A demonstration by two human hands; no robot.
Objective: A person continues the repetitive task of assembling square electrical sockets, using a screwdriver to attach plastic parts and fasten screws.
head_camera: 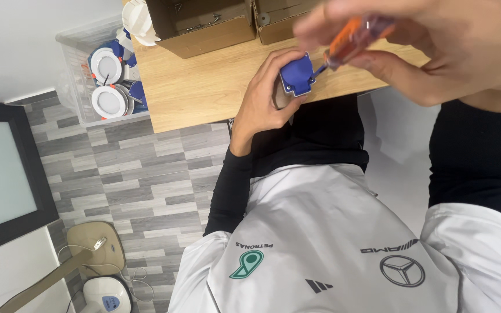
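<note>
The blue plastic socket housing (297,73) sat above the wooden worktop (204,87) edge, gripped by the left hand (265,98), fingers closed round it. The right hand (436,46), fingers closed on an orange-handled screwdriver (349,43) (blurred), held the tip at the housing; the screw work looked under way, not finished.

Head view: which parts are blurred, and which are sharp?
Head view: the right hand and its orange-handled screwdriver are smeared with blur; the left hand, blue part and wooden table stay fairly sharp.
</note>
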